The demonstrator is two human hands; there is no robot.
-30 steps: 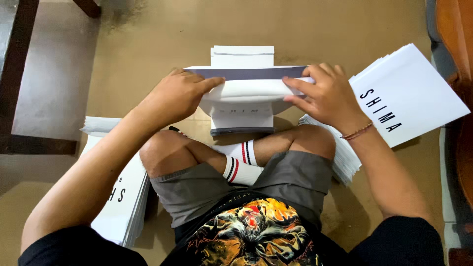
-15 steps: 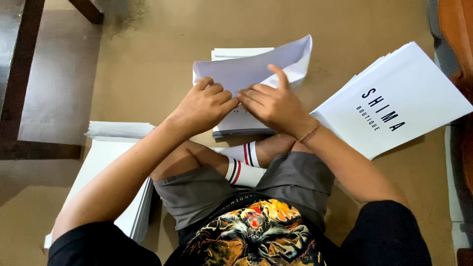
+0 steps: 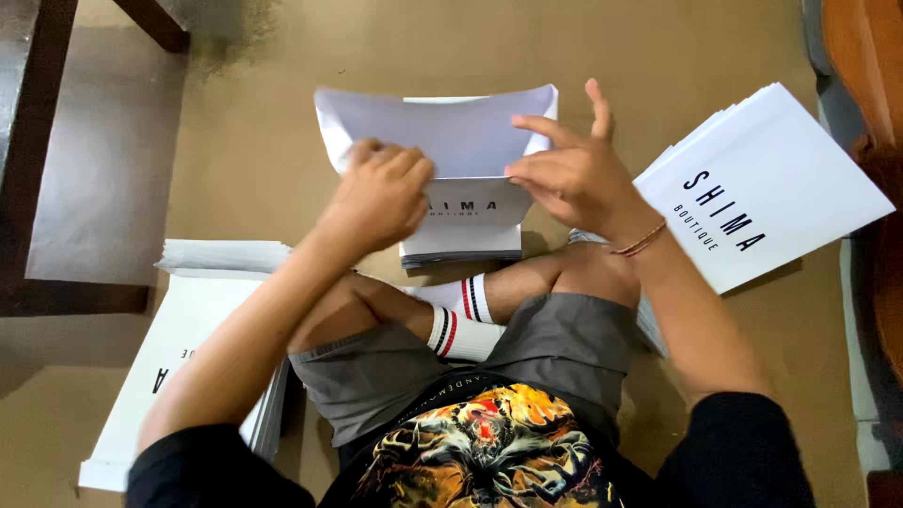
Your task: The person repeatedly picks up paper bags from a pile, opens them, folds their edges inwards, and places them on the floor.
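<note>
I look down past my crossed legs and white socks (image 3: pixel 461 320) with red and dark stripes onto a brown floor (image 3: pixel 254 160). My left hand (image 3: pixel 376 198) sits on the lower left part of a white paper piece (image 3: pixel 442 132) that is opened up and partly folded, its flap standing up toward the top of the view. The fingers of that hand are curled together, knuckles up, pressing down on the paper; I cannot tell whether they pinch an edge beneath. My right hand (image 3: pixel 574 174) meets the same paper at its right side: thumb and lower fingers are drawn together at the paper's edge, while the index and another finger stick up, spread apart and free. A thin brown bracelet (image 3: pixel 640 242) circles that wrist.

The paper piece lies straight ahead of my knees, on top of a small stack of flat white bags (image 3: pixel 466 230) with dark lettering, which rests on the floor just beyond my shins. To my right a bigger fanned pile of white printed bags (image 3: pixel 762 188) lies near my right forearm. To my left another white pile (image 3: pixel 179 367) sits beside my thigh, with loose white sheets (image 3: pixel 226 254) at its far end. A dark wooden table leg frame (image 3: pixel 38 141) stands at the far left
</note>
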